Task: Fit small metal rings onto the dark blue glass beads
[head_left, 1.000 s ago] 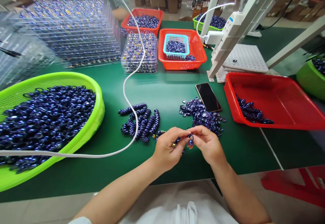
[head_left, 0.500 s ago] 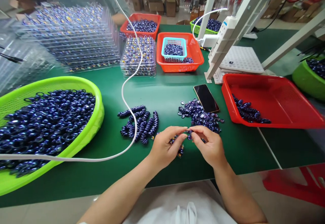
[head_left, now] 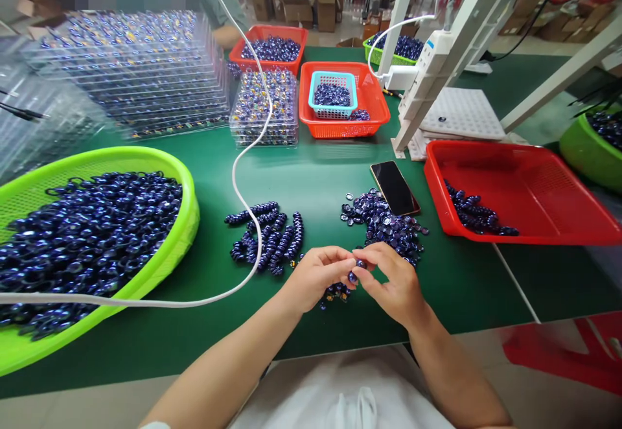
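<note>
Just in front of my body, my left hand [head_left: 318,277] and my right hand [head_left: 396,281] meet fingertip to fingertip. Both pinch a small shiny dark-blue piece [head_left: 353,277], rounded in shape; its exact kind is too small to make out. Beneath my left hand lies a cluster of small blue and gold pieces [head_left: 337,291], partly hidden by the fingers. Beyond my right hand spreads a heap of flat round blue-purple pieces [head_left: 389,225]. Several rows of stacked dark-blue rings [head_left: 275,241] lie to the left of my hands.
A phone [head_left: 395,187] rests against the heap. At left stands a green basket [head_left: 192,215] of blue rings, crossed by a white cable [head_left: 238,183]. A red tray [head_left: 534,189] sits right. Behind are filled clear trays [head_left: 265,108], an orange basket [head_left: 374,92] and a metal post [head_left: 413,118].
Both hands have shifted slightly toward me and to the left. The blue piece between the fingertips has turned and shows more of its rounded side.
</note>
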Demonstrator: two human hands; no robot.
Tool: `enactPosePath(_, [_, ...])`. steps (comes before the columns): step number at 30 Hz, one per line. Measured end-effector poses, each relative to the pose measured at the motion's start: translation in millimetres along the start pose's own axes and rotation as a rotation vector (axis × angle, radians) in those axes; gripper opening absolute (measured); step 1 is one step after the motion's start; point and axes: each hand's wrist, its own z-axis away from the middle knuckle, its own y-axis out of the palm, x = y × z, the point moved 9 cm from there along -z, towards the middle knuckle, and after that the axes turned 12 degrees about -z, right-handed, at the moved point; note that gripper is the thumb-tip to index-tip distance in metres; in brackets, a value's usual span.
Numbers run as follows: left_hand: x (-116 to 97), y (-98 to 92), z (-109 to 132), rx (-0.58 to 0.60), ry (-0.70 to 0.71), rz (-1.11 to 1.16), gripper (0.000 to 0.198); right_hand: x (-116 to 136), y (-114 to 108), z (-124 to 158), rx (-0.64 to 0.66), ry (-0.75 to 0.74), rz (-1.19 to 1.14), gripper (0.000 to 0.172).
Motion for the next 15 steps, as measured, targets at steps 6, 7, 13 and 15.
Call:
enactPosePath(6, [-7, -3.0, 3, -0.016, 0.046, -0.122, 0.028, 5, -1, 2, 0.028, -0.073, 0.106, 0.028])
enactPosePath(7, [-12, -3.9, 4, -0.034, 0.083, -0.154, 0.033, 6, -1, 2, 0.025, -0.079, 0.125, 0.027])
enactPosePath(13, [-19, 6.7, 8, 0.007, 0.237, -0.331, 0.047, 9, 7, 6, 0.007, -0.142, 0.222, 0.015])
enactPosePath(15, [-17, 8.0, 8, 0.003, 0.256, -0.369, 0.041, 12, 9, 8, -0.004, -0.172, 0.265, 0.013])
